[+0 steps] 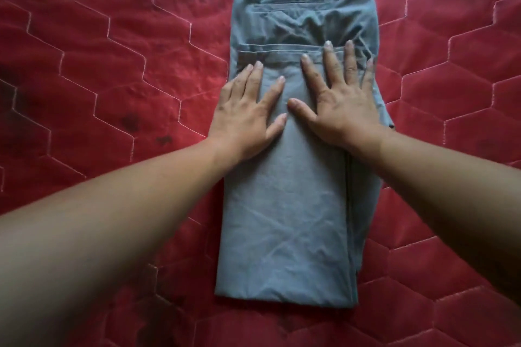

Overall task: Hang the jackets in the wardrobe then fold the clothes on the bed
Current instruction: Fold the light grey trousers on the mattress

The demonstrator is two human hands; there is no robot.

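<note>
Grey fabric trousers (284, 220), laid twelve-to-six o'clock on a red quilted bed (98, 65), are flattened by spread left hand (245, 118) and right hand (344, 110).

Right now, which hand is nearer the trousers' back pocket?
Right. The right hand presses flat on the trousers below the back pocket, its fingertips reaching furthest up; the left hand lies lower, at the left edge.

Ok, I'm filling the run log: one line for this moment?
trousers: folded, on bed | left hand: flat on trousers | right hand: flat on trousers
</note>
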